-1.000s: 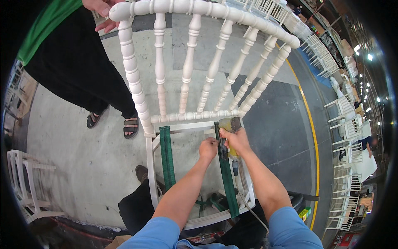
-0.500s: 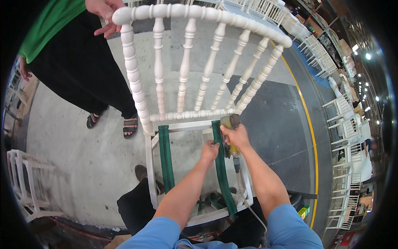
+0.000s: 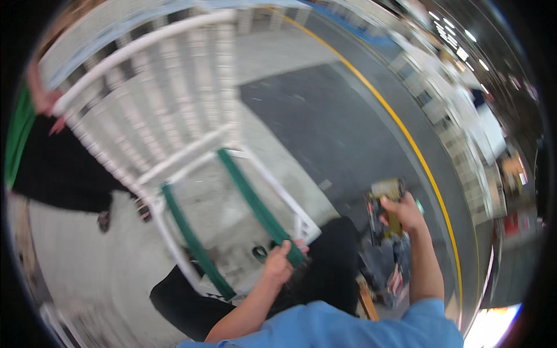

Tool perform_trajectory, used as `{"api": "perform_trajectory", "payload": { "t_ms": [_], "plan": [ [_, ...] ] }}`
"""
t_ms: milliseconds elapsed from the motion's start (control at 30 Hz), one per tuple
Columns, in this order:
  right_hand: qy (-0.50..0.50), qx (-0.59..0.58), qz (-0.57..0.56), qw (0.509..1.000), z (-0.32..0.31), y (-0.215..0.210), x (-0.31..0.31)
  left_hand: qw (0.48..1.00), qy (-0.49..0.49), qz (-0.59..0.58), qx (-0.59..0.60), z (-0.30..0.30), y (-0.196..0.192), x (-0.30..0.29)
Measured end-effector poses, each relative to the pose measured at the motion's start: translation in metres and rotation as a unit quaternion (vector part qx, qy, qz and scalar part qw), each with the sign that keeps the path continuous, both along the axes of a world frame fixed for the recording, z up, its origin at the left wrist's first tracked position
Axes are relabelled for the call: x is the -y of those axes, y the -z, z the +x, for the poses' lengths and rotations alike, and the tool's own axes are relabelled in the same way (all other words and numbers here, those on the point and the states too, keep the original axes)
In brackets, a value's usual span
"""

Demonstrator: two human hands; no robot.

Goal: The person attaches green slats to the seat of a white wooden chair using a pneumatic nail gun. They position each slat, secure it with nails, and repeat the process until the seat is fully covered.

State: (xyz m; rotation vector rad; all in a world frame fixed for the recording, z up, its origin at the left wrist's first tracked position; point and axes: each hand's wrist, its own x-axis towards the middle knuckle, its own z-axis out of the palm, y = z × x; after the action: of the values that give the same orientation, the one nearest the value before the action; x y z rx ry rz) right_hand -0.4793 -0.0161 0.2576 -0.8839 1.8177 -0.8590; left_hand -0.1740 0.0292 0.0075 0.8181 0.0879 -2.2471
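Observation:
A white spindle-back chair (image 3: 174, 110) stands in front of me, with two green webbing straps across its open seat frame. My left hand (image 3: 281, 260) grips the near end of the right green strap (image 3: 255, 204) at the frame's front rail. The left green strap (image 3: 194, 243) runs parallel to it. Off to the right of the chair, my right hand (image 3: 403, 211) holds a yellow and black staple gun (image 3: 386, 206), raised above a cluttered spot on the floor. The picture is blurred by motion.
Another person in black trousers (image 3: 58, 168) and a green top holds the chair's top rail with a hand (image 3: 43, 101). A yellow line (image 3: 418, 156) crosses the dark floor. Rows of white chairs (image 3: 464, 110) stand at the right.
My view has swung right and the chair now sits left and tilted. My right hand has pulled the staple gun away from the strap to the right. My left hand slid to the strap's near end.

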Motion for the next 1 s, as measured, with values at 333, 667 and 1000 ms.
{"api": "perform_trajectory", "payload": {
  "t_ms": [333, 667, 1000],
  "plan": [
    [0.237, 0.123, 0.122, 0.956, -0.135, 0.106, -0.19, 0.988, 0.041, 0.1, 0.115, 0.009, 0.03, -0.044],
    [0.218, -0.112, 0.229, 0.942, -0.171, 0.158, -0.202, 0.992, -0.002, 0.062, 0.112, -0.002, 0.018, -0.048],
    [-0.083, -0.157, -0.088, 0.98, -0.073, 0.134, -0.12, 0.983, -0.021, 0.009, 0.183, -0.012, 0.036, -0.042]
  ]
}}
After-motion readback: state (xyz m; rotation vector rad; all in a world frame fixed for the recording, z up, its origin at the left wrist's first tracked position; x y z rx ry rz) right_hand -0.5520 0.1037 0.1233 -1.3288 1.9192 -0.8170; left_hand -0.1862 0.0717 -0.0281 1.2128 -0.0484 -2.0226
